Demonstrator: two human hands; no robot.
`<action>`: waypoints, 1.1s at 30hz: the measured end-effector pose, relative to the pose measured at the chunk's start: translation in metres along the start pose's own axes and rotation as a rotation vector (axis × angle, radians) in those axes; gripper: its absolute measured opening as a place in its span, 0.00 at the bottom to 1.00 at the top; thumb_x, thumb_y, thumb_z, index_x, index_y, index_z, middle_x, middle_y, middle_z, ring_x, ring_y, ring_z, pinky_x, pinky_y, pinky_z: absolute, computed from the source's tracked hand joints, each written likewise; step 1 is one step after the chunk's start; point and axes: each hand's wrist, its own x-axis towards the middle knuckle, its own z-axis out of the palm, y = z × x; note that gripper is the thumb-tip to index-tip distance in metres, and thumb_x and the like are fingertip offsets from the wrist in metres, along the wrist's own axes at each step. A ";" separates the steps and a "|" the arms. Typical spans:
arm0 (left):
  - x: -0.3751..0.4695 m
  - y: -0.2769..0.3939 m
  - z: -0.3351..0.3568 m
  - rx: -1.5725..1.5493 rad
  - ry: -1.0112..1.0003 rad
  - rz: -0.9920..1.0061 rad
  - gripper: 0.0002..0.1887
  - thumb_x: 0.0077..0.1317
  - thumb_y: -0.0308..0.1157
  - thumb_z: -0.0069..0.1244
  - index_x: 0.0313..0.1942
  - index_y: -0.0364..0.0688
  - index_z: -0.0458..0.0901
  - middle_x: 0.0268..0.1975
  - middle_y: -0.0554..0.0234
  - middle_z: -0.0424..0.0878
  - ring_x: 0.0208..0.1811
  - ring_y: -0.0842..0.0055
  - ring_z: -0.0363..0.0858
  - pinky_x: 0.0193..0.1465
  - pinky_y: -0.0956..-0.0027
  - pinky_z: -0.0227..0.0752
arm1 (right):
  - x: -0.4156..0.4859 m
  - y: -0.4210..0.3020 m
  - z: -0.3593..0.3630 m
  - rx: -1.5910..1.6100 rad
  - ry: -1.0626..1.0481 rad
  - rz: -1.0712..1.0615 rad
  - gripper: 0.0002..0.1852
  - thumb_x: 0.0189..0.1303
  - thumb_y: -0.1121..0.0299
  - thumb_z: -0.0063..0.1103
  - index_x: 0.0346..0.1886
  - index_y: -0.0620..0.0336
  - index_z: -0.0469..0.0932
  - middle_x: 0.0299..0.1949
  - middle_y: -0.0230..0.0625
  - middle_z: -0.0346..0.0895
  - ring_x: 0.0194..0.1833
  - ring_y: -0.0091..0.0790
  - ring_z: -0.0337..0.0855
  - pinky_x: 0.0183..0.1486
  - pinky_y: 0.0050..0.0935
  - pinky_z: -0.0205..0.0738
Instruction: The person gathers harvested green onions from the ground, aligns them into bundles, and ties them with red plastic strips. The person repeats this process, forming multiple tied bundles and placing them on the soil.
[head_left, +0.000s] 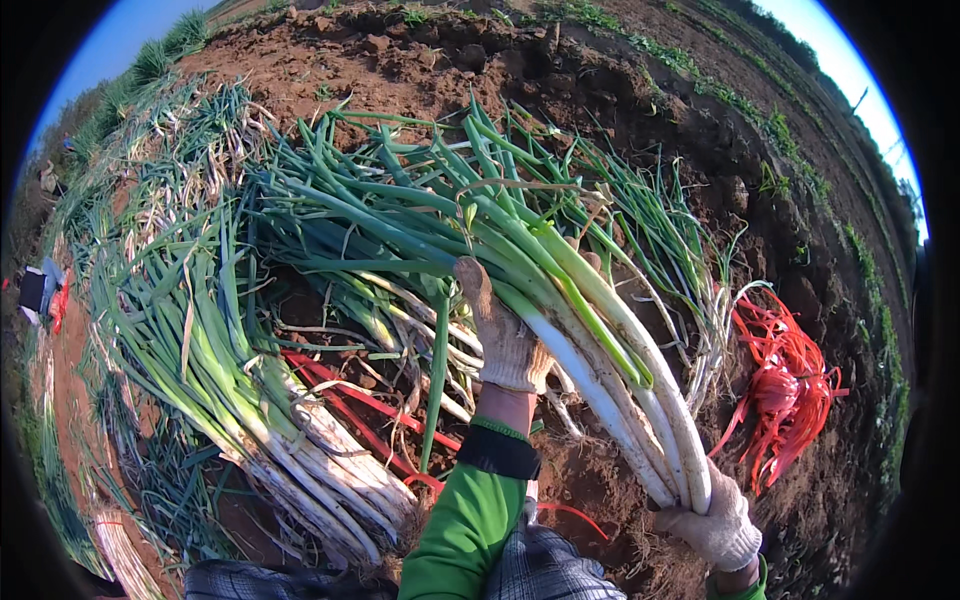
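Note:
A bunch of long green onions with thick white stalks lies slantwise across both my hands. My left hand, in a soiled knit glove, holds it around the lower green part; most of its fingers are hidden behind the stalks. At the root end, my right hand, gloved too, grips the white bases. The green leaves fan out to the upper left. To the left of my left arm, a larger pile of green onions rests on the soil, roots towards me. Red plastic strips run beneath and beside that pile.
A tangled heap of red plastic ribbon sits on the soil at right. Thinner onions lie beside it. Rows of pulled onions stretch away at left. A tied bundle lies lower left. Clods of brown soil rise beyond.

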 end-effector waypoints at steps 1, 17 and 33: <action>0.011 0.006 0.018 -0.010 -0.008 0.039 0.40 0.68 0.71 0.49 0.66 0.48 0.77 0.58 0.59 0.84 0.56 0.64 0.84 0.59 0.50 0.83 | -0.015 0.007 -0.014 -0.073 0.076 0.061 0.34 0.42 0.64 0.84 0.55 0.59 0.80 0.41 0.44 0.88 0.43 0.41 0.90 0.50 0.37 0.81; 0.144 0.219 0.157 1.680 -0.283 0.286 0.39 0.66 0.70 0.52 0.67 0.51 0.77 0.53 0.59 0.86 0.54 0.66 0.84 0.62 0.53 0.76 | 0.151 0.017 0.172 0.742 -0.267 -0.263 0.28 0.63 0.72 0.69 0.67 0.62 0.74 0.45 0.32 0.84 0.40 0.23 0.81 0.44 0.25 0.79; -0.110 0.023 -0.142 0.575 0.835 0.077 0.38 0.77 0.59 0.45 0.73 0.35 0.68 0.68 0.54 0.76 0.66 0.64 0.76 0.68 0.59 0.71 | 0.214 -0.022 0.254 0.980 -0.266 -0.151 0.27 0.63 0.67 0.70 0.65 0.61 0.73 0.40 0.31 0.82 0.34 0.24 0.79 0.41 0.28 0.76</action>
